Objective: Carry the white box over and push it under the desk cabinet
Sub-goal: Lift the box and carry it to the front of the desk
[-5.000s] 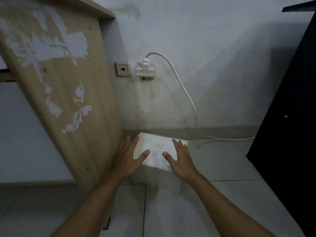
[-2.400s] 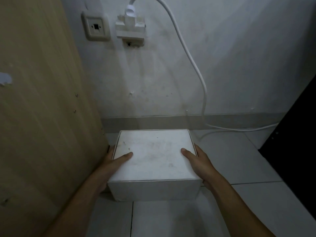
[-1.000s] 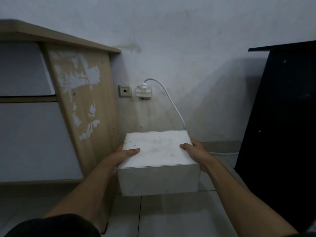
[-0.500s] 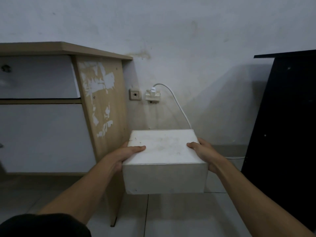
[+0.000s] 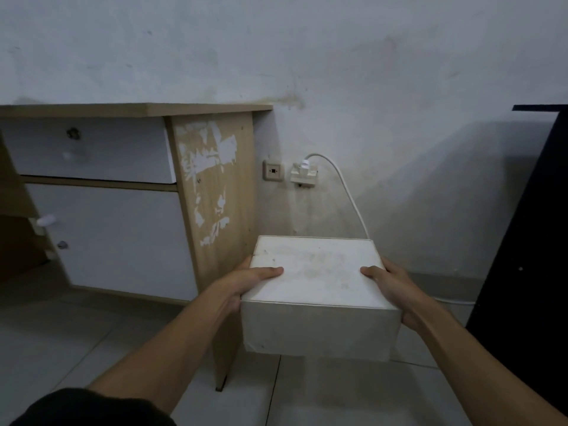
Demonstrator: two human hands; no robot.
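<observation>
The white box [image 5: 316,290] is held in the air in front of me, above the tiled floor. My left hand [image 5: 246,284] grips its left side with the thumb over the lid. On the opposite side my right hand [image 5: 392,289] clasps it, thumb on top too. The desk cabinet [image 5: 116,235] with a white drawer and white door stands to the left. Its wooden side panel [image 5: 218,210], with peeling white patches, is just left of the box. A narrow gap shows under the cabinet door near the floor.
A wall socket [image 5: 272,171] and a plug adapter [image 5: 304,175] with a white cable [image 5: 350,195] sit on the wall behind the box. A black panel [image 5: 531,241] stands at the right. Grey floor tiles [image 5: 76,339] spread at the lower left.
The box went from resting on the floor beside the desk panel to held up in both hands. My view has pulled back and swung left, showing more of the cabinet front.
</observation>
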